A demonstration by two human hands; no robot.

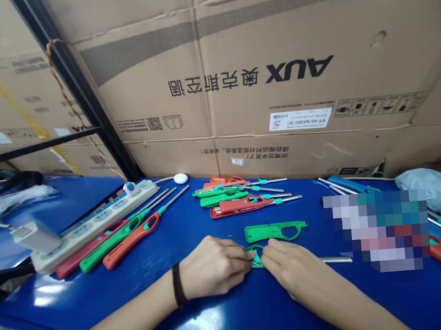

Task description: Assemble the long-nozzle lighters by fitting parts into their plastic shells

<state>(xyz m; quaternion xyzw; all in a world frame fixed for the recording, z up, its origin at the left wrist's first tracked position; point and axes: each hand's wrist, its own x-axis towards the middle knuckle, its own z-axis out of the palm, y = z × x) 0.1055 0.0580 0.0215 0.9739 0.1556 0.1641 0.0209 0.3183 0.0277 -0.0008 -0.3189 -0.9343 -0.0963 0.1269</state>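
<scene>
The left hand (213,267), wearing a black wristband (178,285), lies palm down, reaching from the lower left. Its fingers (240,255) pinch a small green plastic lighter part (257,257) on the blue tabletop (232,316). The part's long axis is hidden. The right hand (295,267) angles in, fingers (270,248) gripping it too. Just above, a green lighter shell (275,231) lies lengthwise, nozzle end pointing right; a steel tube (337,259) lies farther right.

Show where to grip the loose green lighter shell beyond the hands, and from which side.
Pinch the wide handle end of the green lighter shell from above, on the near side. It lies flat on the blue table; that end is solid, while the other has a loop.
</scene>
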